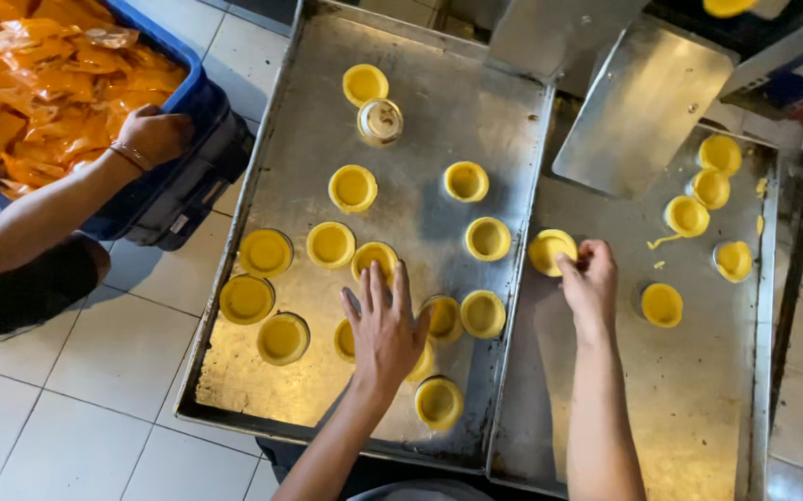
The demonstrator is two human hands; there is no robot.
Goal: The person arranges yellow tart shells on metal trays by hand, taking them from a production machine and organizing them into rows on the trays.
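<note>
My left hand [383, 325] rests flat, fingers spread, on a metal baking tray [439, 102], covering a couple of yellow dough-lined tart moulds. Several more yellow tart moulds lie around it, such as one [483, 314] just right of the hand and one [439, 402] below it. My right hand [590, 283] pinches the edge of a yellow tart mould [546, 250] at the seam between this tray and a second metal tray [689, 399] on the right. That right tray carries several other yellow moulds [662, 304].
At the left another person's hand [151, 134] grips the rim of a blue crate [193, 93] filled with orange packets. A tilted metal sheet [643, 102] leans at the top right. White floor tiles [95, 371] lie under the trays.
</note>
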